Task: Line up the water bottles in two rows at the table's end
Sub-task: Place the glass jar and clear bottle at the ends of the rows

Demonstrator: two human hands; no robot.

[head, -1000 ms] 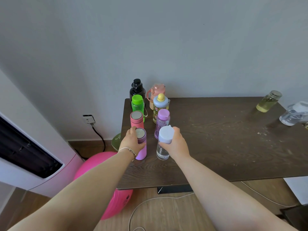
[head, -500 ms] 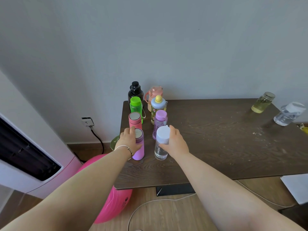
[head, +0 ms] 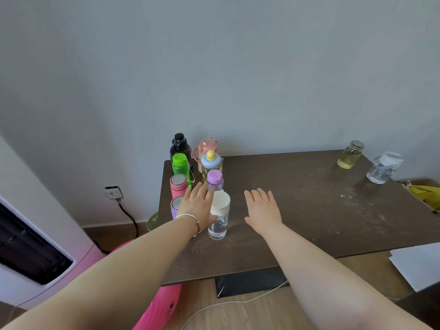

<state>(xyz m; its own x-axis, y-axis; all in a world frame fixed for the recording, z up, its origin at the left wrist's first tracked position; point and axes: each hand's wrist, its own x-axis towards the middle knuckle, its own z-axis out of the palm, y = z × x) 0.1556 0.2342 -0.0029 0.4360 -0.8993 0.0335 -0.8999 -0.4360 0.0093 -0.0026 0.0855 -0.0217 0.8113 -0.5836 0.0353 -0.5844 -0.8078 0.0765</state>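
Two rows of bottles stand at the left end of the dark table (head: 297, 210). Left row from the back: black bottle (head: 179, 146), green bottle (head: 181, 166), pink flask (head: 178, 186), purple flask (head: 175, 206). Right row from the back: peach bottle (head: 207, 146), bottle with a yellow knob (head: 211, 163), purple-capped bottle (head: 214, 179), clear white-capped bottle (head: 219, 216). My left hand (head: 197, 206) hovers flat and open between the front two bottles, partly hiding the purple flask. My right hand (head: 262, 208) is open above the table, right of the clear bottle.
A jar of yellowish liquid (head: 350, 154) and a clear bottle with a white cap (head: 383, 167) stand at the far right of the table. A yellow object (head: 423, 192) lies at the right edge. A pink ball (head: 157, 308) and a cable lie on the floor below.
Both hands have let go of the front bottles: the left lifted off the purple flask, the right moved rightward off the clear bottle. Fingers are now spread flat.
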